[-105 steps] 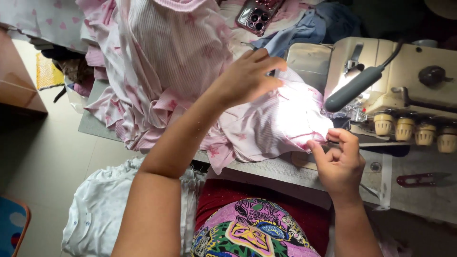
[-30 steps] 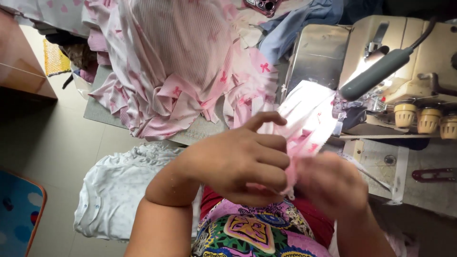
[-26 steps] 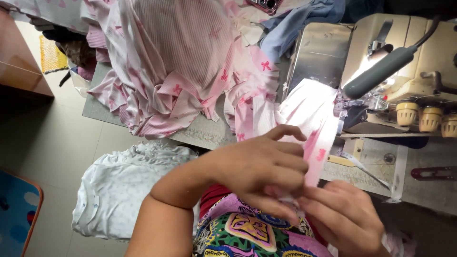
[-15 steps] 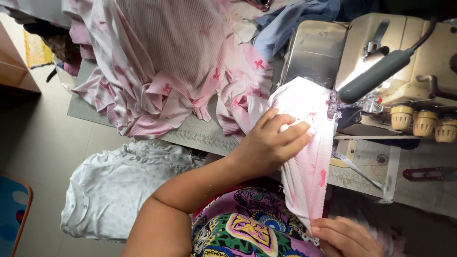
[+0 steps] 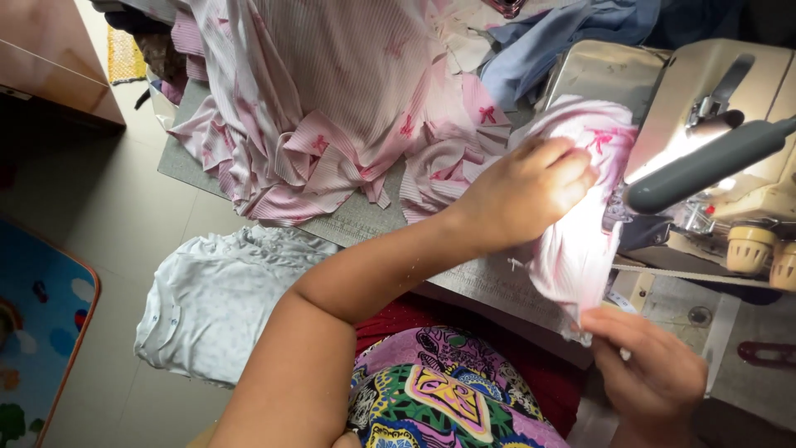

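Left hand [image 5: 531, 191] clenched on soft pink bow-print fabric [image 5: 576, 249], right hand [image 5: 651, 365] pinching its lower edge

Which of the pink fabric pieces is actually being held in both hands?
The small pink piece beside the sewing machine, gripped by left hand and right hand; the big striped pile lies untouched.

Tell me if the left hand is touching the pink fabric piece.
Touching: the head view shows the left hand gripping the pink fabric piece bunched under its fingers.
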